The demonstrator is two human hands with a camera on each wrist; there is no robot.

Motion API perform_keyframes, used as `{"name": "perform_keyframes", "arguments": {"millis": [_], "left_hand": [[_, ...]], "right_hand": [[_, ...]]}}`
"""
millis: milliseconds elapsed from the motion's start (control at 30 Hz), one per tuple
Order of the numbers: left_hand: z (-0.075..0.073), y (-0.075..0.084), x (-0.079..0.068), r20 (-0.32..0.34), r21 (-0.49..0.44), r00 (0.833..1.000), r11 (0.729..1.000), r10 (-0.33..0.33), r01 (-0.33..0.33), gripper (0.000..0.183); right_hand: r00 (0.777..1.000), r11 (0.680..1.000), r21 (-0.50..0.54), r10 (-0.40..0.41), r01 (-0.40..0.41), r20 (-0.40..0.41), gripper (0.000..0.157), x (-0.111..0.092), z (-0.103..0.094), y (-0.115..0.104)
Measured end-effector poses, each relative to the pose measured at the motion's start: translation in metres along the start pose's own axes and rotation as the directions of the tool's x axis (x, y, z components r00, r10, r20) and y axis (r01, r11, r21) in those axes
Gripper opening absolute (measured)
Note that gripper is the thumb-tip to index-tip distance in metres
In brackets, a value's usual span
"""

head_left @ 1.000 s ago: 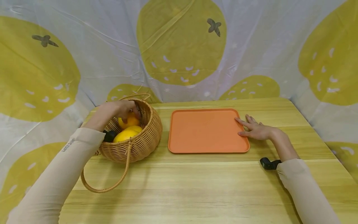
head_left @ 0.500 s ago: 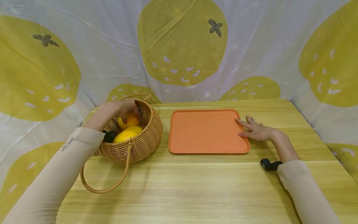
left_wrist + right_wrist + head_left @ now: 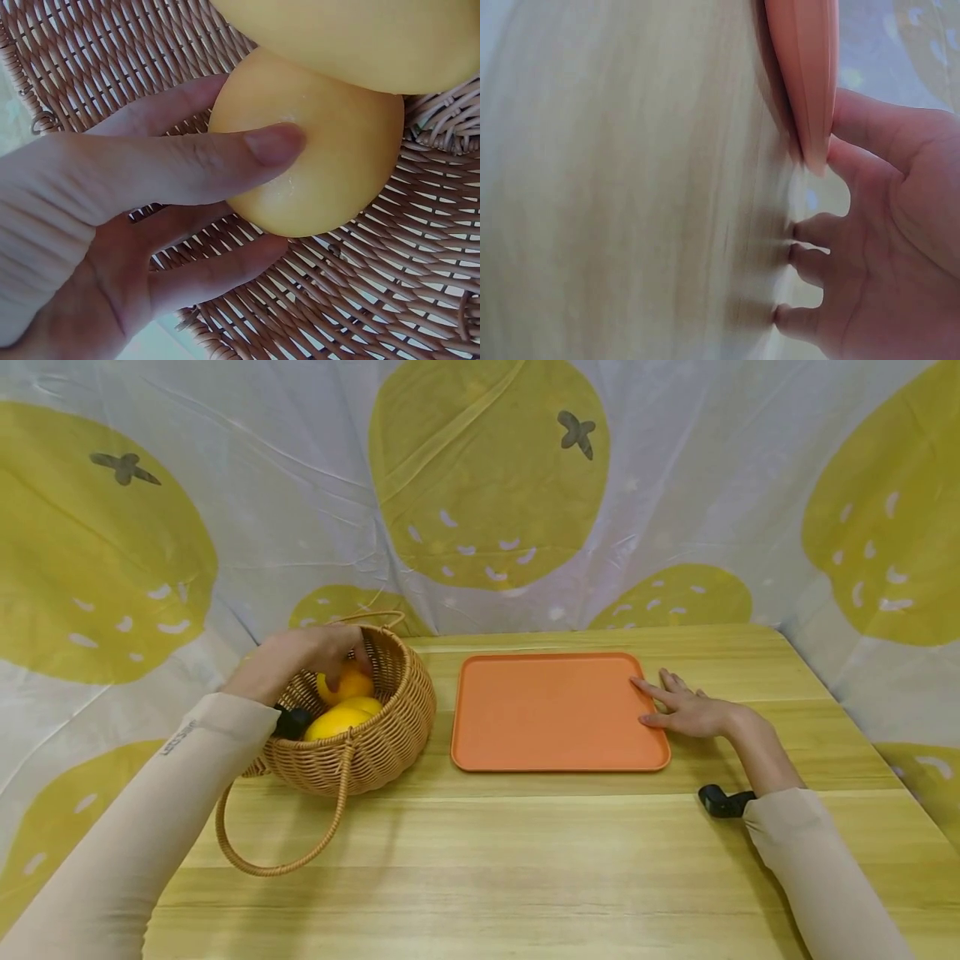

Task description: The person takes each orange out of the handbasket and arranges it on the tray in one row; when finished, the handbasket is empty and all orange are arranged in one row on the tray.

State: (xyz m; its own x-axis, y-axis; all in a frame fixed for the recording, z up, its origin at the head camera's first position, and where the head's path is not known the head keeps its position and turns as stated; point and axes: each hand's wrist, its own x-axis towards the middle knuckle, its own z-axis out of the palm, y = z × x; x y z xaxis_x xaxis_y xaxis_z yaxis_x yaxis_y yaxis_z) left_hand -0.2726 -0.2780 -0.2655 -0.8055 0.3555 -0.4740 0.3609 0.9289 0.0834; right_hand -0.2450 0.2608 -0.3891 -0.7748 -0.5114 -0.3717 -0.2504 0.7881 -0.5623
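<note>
Inside a wicker basket [image 3: 390, 743] at the left, my left hand [image 3: 318, 653] grips an orange [image 3: 354, 681]. In the left wrist view the thumb presses on the front of this orange [image 3: 337, 165], and the other fingers reach around its far side. Smooth yellow fruit [image 3: 336, 723] lies beside it in the basket. Over on the right, my right hand [image 3: 693, 710] rests at the side of an orange-coloured tray [image 3: 551, 714]. Thumb and index finger touch the tray's rim [image 3: 810, 82] in the right wrist view, while the other fingertips stand on the table.
The basket's near handle [image 3: 281, 868] hangs down over the wooden table [image 3: 555, 868], and its far handle [image 3: 367, 614] stands up at the back. A light cloth [image 3: 675, 460] printed with yellow fruit closes off the back and sides.
The left sleeve and wrist have shifted slightly, while the left hand stays on the orange in the basket. Right hand and tray stay put.
</note>
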Motion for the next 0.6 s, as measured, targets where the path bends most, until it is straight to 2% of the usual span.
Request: {"name": "perform_keyframes", "arguments": {"millis": [133,300,600], "left_hand": [[0.0006,0.0018,-0.0014,-0.026,0.015,0.999,1.000,-0.022,0.023,0.064],[0.0007,0.0037,-0.0018,-0.015,-0.001,0.999,0.999,-0.048,0.048,0.066],[0.0018,0.0071,0.0048,0.080,0.067,0.996,0.997,0.033,-0.039,0.062]], "right_hand": [[1.000,1.000,0.007,0.001,-0.001,0.005,0.080,-0.0004,-0.0002,-0.0013],[1.000,1.000,0.012,0.004,-0.004,0.007,0.080,0.0002,0.0006,-0.0002],[1.000,1.000,0.006,0.006,-0.006,0.004,0.080,0.0010,0.0001,-0.0005]]}}
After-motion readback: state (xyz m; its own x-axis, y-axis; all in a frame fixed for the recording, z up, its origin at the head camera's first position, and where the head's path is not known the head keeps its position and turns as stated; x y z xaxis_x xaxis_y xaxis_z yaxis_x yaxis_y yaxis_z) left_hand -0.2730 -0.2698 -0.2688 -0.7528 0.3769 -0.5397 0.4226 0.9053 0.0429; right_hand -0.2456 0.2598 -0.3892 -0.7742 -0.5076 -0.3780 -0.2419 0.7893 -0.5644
